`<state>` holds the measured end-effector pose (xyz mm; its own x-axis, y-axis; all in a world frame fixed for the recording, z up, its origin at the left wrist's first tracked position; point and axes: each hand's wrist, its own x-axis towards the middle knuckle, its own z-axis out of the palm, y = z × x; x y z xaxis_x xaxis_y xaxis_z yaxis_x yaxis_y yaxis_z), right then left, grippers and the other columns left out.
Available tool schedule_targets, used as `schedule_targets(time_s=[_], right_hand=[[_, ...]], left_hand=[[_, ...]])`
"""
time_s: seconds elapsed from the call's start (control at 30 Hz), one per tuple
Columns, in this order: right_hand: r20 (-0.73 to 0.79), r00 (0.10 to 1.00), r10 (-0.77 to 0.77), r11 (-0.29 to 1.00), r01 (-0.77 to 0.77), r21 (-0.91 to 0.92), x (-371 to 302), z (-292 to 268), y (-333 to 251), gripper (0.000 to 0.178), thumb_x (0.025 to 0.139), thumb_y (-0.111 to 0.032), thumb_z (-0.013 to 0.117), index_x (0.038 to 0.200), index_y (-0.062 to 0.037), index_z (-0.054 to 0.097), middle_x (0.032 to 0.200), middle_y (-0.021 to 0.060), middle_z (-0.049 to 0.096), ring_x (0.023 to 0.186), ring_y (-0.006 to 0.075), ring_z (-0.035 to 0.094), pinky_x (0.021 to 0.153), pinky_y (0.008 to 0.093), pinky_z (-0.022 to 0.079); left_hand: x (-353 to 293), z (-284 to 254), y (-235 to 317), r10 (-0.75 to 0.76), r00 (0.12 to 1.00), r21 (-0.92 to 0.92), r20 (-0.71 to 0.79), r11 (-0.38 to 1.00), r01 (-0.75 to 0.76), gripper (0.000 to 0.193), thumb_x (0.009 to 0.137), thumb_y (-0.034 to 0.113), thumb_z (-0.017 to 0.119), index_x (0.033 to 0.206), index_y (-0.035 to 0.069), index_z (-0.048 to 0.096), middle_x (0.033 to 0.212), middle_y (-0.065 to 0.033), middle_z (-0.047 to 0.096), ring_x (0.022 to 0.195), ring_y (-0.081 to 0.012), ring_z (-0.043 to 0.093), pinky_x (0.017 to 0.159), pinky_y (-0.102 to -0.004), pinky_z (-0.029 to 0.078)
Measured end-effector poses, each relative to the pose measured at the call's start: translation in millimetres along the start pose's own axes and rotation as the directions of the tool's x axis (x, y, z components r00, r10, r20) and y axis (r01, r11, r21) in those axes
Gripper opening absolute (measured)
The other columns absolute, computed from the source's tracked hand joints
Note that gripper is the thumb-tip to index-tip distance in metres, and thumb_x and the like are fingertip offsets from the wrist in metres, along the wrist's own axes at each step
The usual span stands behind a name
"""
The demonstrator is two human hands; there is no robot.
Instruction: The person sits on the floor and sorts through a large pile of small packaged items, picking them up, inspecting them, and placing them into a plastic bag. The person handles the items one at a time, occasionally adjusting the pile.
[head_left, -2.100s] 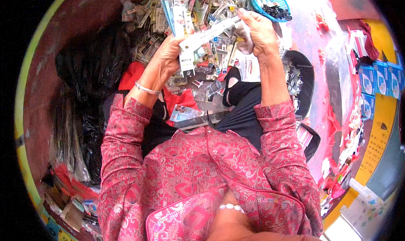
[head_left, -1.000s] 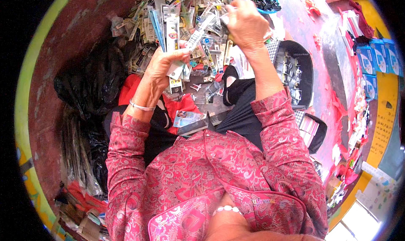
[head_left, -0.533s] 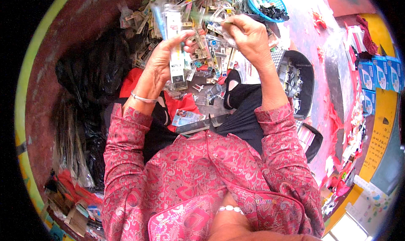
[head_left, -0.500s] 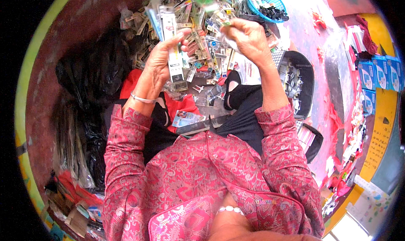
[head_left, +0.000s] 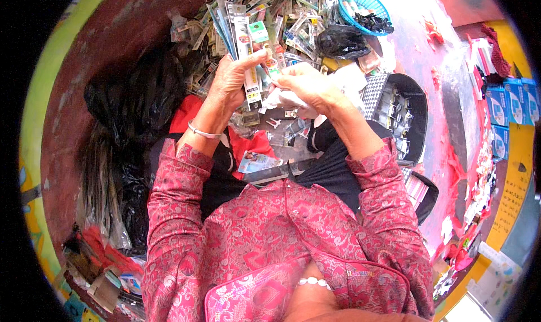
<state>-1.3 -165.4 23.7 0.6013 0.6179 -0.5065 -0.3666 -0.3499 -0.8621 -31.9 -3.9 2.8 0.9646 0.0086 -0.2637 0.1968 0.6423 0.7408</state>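
My left hand (head_left: 228, 85) is closed around a bundle of long, slim clear packets (head_left: 241, 34) with white and blue strips inside, held upright. Beside the bundle stands a slim packet with a green top (head_left: 258, 32); my left thumb lies across it. The fingers of my right hand (head_left: 310, 86) are pinched at its lower end. A crumpled white cloth (head_left: 286, 100) hangs under my right hand, seemingly held in the palm. Beyond both hands spreads a heap of similar slim packets (head_left: 298, 12).
A blue basket (head_left: 342, 11) with black pieces stands at the far right, near a black plastic bag (head_left: 342, 42). On the right are a black box (head_left: 414, 125) of small clear parts and a smaller black container (head_left: 429, 201). Black plastic sheeting (head_left: 135, 96) lies left.
My right hand has come down and left toward my left hand, bringing the green-topped packet against the bundle. The view has shifted slightly.
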Motion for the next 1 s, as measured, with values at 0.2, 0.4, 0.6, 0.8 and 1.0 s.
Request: schedule_targets(time_s=[0.2, 0.4, 0.6, 0.8, 1.0], right_hand=[[0.096, 0.988, -0.117, 0.902, 0.147, -0.406, -7, -10, 2, 0.026, 0.08, -0.024, 0.053, 0.076, -0.0007, 0.062, 0.07, 0.0036, 0.06, 0.066, 0.0088, 0.053, 0.059, 0.0238, 0.042], [-0.353, 0.877, -0.325, 0.945, 0.308, -0.106, -9, -51, -14, 0.022, 0.077, -0.022, 0.056, 0.075, -0.0002, 0.062, 0.067, 0.0083, 0.061, 0.061, 0.012, 0.056, 0.058, 0.0256, 0.044], [-0.229, 0.409, -0.883, 0.431, 0.516, -0.74, 3, 2, -15, 0.014, 0.072, -0.021, 0.06, 0.074, -0.0066, 0.058, 0.071, 0.0094, 0.057, 0.06, 0.0246, 0.057, 0.054, 0.0319, 0.045], [-0.31, 0.394, -0.865, 0.354, 0.042, -0.934, 13, -13, -17, 0.012, 0.073, -0.022, 0.058, 0.075, -0.01, 0.057, 0.073, 0.0065, 0.055, 0.062, 0.0257, 0.058, 0.053, 0.0347, 0.046], [-0.591, 0.52, -0.616, 0.771, 0.243, -0.589, 14, -61, -17, 0.029, 0.077, -0.032, 0.057, 0.073, -0.0035, 0.062, 0.064, 0.0114, 0.061, 0.06, 0.0201, 0.06, 0.056, 0.0311, 0.044]], left_hand=[[6, -5, -4, 0.058, 0.991, 0.092, -0.116, 0.995, -0.048, 0.013, 0.073, 0.007, 0.061, 0.083, 0.002, 0.053, 0.07, -0.0072, 0.058, 0.061, -0.0165, 0.058, 0.054, -0.0308, 0.051], [7, -6, -2, -0.085, 0.99, 0.033, -0.11, 0.995, 0.089, 0.015, 0.075, 0.007, 0.059, 0.088, 0.001, 0.054, 0.072, -0.0061, 0.058, 0.059, -0.0157, 0.058, 0.054, -0.0296, 0.051], [-1, 7, -15, -0.112, 0.993, 0.169, -0.03, 0.979, 0.116, 0.023, 0.076, 0.013, 0.058, 0.096, 0.003, 0.053, 0.082, -0.0047, 0.059, 0.069, -0.0138, 0.059, 0.062, -0.0275, 0.049], [-16, 17, -11, -0.174, 0.981, 0.3, 0.083, 0.943, 0.142, 0.024, 0.069, 0.008, 0.063, 0.091, 0.001, 0.055, 0.078, -0.0046, 0.057, 0.069, -0.0135, 0.056, 0.061, -0.0262, 0.046], [-1, 0, -4, -0.193, 0.975, -0.024, -0.113, 0.981, 0.191, 0.011, 0.075, 0.007, 0.057, 0.085, 0.001, 0.054, 0.071, -0.0043, 0.057, 0.061, -0.0143, 0.057, 0.058, -0.0271, 0.049]])
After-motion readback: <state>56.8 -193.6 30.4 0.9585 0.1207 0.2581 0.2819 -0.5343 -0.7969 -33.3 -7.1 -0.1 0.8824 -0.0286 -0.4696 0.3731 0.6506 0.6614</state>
